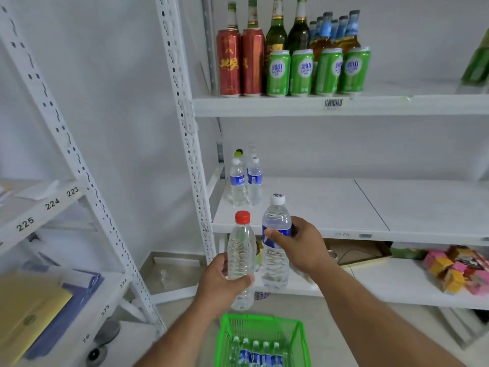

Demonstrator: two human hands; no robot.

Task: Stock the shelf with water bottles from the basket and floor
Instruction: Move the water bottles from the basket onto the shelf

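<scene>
Bottles up in both hands! Left hand (221, 283) grips a red-capped bottle (241, 258), right hand (304, 247) wraps a white-capped bottle (275, 245), both upright before the shelf (344, 207). More bottles (246, 181) stand at eleven o'clock on it; the green basket (262, 340) at six holds more.

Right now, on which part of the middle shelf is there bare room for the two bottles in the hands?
The middle shelf is bare right of the standing water bottles, across to its right end. Only its back left corner is crowded.
</scene>
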